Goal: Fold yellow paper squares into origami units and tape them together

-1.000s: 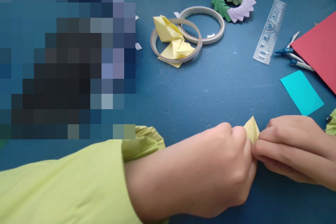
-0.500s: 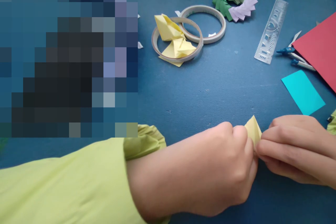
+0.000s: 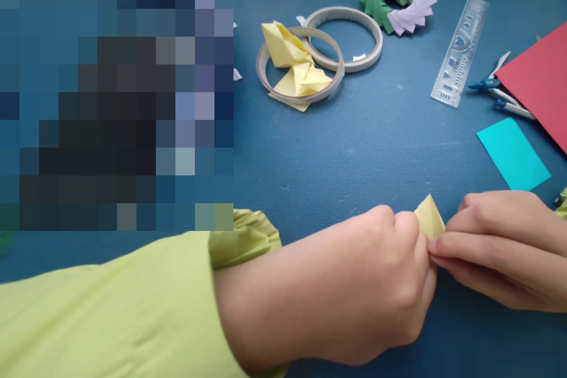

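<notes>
Yellow folded paper [image 3: 429,221] is pinched between our left hand [image 3: 354,295] and right hand [image 3: 500,248]; open blue tabletop [image 3: 376,153] lies beyond.

Matt, creased: small pale-yellow folded paper piece [image 3: 429,220] pinched btw. left hand [image 3: 354,295] & right hand [image 3: 500,248]. Matt too: lime-green cloth sleeve [image 3: 110,313] behind left hand, blue tabletop [image 3: 354,153] under both. Glossy: clear plastic ruler [image 3: 460,53] beyond right hand.

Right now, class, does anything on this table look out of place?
Slightly: folded yellow papers lie across one tape ring, and a blue-tipped tool pokes out from under the red sheet. Nothing looks spilled.
</notes>
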Tool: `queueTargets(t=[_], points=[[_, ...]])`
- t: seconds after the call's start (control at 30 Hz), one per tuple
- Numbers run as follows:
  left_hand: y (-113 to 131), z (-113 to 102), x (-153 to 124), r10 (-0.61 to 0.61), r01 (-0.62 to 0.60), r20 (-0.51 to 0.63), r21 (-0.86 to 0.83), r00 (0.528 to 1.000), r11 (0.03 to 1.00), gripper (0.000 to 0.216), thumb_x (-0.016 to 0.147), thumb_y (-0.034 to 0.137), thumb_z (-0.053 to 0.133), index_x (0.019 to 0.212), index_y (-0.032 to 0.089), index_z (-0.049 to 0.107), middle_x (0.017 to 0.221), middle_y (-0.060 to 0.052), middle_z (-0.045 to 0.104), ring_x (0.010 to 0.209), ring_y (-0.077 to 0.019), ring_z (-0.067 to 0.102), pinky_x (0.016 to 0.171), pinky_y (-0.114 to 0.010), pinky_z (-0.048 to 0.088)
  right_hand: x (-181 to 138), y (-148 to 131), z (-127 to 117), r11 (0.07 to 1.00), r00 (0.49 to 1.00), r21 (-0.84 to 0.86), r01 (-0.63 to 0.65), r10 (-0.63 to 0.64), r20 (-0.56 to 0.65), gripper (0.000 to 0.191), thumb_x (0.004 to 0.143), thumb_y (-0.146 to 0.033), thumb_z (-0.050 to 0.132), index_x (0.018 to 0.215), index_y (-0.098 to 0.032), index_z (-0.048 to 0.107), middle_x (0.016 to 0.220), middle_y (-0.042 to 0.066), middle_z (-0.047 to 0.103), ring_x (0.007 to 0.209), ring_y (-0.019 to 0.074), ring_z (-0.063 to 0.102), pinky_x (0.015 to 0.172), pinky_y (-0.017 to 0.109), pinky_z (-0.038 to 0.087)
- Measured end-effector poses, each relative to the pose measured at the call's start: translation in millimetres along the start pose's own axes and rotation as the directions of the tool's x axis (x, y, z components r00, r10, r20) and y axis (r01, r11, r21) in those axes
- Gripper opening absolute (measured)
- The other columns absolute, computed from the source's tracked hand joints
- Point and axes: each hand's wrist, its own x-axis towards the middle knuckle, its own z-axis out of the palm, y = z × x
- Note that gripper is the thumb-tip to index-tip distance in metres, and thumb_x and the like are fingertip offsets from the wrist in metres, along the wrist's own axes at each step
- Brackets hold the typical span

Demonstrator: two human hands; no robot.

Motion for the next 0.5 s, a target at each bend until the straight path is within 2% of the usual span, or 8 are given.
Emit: queueTargets(t=[0.13, 0.27, 0.5], points=[[1, -1, -1, -0.007, 0.007, 0.009, -0.009, 1.000, 1.000, 0.008, 0.071, 0.021, 0.053, 0.064, 0.019, 0.050, 0.055, -0.001, 0.043, 0.048, -0.0175, 0.038, 0.041, -0.032, 0.025, -3, 2, -1, 1.000, 0.998, 0.018, -0.002, 0.001, 0.056, 0.023, 0.093, -0.018, 0.045, 0.115, -0.014, 0.051, 0.082, 0.002, 0.059, 0.071, 0.0139, 0.049, 0.060, 0.029, 0.038], [1, 0, -1, 0.006, -0.006, 0.002, -0.011, 1.000, 1.000, 0.008, 0.072, 0.021, 0.053, 0.064, 0.019, 0.050, 0.055, -0.001, 0.044, 0.047, -0.0173, 0.037, 0.040, -0.032, 0.022, 7, 0, -4, 0.999, 0.999, 0.014, 0.032, -0.032, 0.042, 0.019, 0.095, -0.015, 0.040, 0.107, -0.009, 0.053, 0.080, 0.004, 0.061, 0.072, 0.0143, 0.050, 0.060, 0.029, 0.039], [2, 2, -1, 0.000, 0.000, -0.030, -0.008, 1.000, 1.000, 0.009, 0.071, 0.020, 0.053, 0.063, 0.019, 0.050, 0.054, 0.000, 0.044, 0.046, -0.0169, 0.037, 0.040, -0.032, 0.022, 15, -4, -7, 0.998, 0.998, 0.002, 0.057, -0.057, 0.035, 0.022, 0.097, -0.012, 0.031, 0.101, -0.008, 0.053, 0.077, 0.005, 0.063, 0.069, 0.0136, 0.052, 0.058, 0.030, 0.040]])
